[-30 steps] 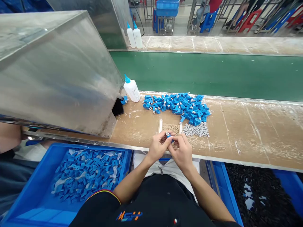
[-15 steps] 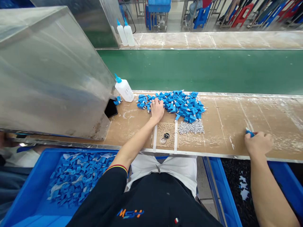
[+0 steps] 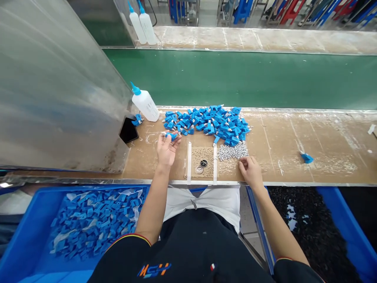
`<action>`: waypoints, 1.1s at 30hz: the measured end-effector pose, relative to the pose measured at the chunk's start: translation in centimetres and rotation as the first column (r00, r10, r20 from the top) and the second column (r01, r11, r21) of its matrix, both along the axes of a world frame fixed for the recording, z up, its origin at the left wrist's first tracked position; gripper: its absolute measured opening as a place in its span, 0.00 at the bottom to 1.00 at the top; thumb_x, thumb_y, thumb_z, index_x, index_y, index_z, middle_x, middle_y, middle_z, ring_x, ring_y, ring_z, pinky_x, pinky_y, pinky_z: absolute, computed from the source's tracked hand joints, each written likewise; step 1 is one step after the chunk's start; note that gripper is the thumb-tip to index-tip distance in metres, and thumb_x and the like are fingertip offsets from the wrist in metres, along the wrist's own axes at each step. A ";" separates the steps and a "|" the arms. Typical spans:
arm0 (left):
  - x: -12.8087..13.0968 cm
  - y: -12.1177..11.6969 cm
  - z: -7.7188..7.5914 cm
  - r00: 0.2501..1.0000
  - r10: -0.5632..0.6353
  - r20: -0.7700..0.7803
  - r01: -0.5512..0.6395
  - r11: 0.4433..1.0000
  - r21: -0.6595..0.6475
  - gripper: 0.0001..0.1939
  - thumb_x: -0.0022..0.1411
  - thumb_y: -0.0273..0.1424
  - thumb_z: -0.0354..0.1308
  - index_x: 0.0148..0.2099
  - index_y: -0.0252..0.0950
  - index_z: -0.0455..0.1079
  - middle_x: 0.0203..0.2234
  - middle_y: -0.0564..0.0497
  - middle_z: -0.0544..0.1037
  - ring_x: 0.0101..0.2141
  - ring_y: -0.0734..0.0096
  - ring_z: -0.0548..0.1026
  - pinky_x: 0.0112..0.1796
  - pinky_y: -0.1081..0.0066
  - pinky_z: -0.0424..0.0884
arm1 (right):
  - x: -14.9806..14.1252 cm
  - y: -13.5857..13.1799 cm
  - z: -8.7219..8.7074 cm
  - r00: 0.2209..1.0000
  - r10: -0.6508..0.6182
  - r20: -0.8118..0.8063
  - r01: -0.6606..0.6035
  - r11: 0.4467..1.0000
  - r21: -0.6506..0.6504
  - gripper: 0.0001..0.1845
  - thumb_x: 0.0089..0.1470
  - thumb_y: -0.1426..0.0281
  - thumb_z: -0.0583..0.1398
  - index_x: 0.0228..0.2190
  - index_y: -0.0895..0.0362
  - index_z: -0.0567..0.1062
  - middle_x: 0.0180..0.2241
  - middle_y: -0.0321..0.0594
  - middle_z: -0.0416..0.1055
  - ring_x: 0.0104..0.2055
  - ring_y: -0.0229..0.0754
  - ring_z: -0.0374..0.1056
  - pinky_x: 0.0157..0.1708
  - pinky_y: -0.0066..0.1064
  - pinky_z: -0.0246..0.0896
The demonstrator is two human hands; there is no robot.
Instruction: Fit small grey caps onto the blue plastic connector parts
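My left hand is raised over the bench, palm up, its fingers closed on a small blue plastic piece with a white tip. Behind it spreads a heap of similar blue pieces. At the near right edge of a pile of tiny grey parts is my right hand, fingers curled and thumb drawn in; whatever it pinches is too small to make out. Between the hands lies a perforated board with white strips at its sides, bearing a black round part and a clear round part.
One blue piece lies alone on the right of the bench. A white squeeze bottle and a black phone-like object stand by the metal housing. A green belt runs behind. Blue bin at lower left.
My right hand has let go of a blue piece on the right of the bench and come left to the grey parts. My left hand has drawn back from the heap with a blue piece.
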State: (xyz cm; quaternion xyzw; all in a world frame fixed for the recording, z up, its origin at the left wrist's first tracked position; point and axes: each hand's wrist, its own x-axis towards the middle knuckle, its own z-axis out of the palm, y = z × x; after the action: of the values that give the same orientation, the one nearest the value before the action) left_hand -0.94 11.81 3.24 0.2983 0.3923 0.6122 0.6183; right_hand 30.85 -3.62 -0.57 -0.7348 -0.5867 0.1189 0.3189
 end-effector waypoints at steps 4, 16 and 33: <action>-0.4 -1.1 -0.8 0.987 -0.114 0.111 0.128 0.984 -0.127 0.13 0.62 0.39 0.66 0.44 0.38 0.70 0.31 0.52 0.79 0.24 0.79 0.72 0.25 0.77 0.67 | -0.1 0.8 0.1 0.999 -0.034 0.034 0.035 0.999 -0.037 0.10 0.59 0.63 0.54 0.30 0.53 0.71 0.32 0.44 0.71 0.30 0.44 0.66 0.35 0.38 0.65; -1.5 -7.4 -3.3 0.965 -0.240 0.103 0.254 0.954 -0.157 0.25 0.49 0.40 0.75 0.45 0.36 0.72 0.30 0.52 0.79 0.23 0.78 0.71 0.24 0.76 0.68 | 1.2 1.8 1.0 0.911 0.292 0.292 -0.244 0.951 -0.189 0.10 0.60 0.69 0.53 0.26 0.52 0.67 0.30 0.44 0.70 0.31 0.46 0.66 0.33 0.35 0.61; -2.0 -7.7 -4.7 0.949 -0.285 0.136 0.298 0.950 -0.090 0.23 0.53 0.40 0.74 0.47 0.36 0.74 0.31 0.51 0.80 0.26 0.78 0.74 0.29 0.74 0.73 | -0.2 1.5 0.1 0.988 0.097 0.122 -0.076 0.983 -0.166 0.05 0.56 0.68 0.56 0.30 0.53 0.72 0.32 0.45 0.73 0.34 0.47 0.70 0.39 0.39 0.67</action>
State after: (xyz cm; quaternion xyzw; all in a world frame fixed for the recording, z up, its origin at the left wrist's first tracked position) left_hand -2.97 4.12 -1.43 0.2809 0.3384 0.5087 0.7402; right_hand 30.69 -2.12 -0.51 -0.7380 -0.6261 0.1317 0.2146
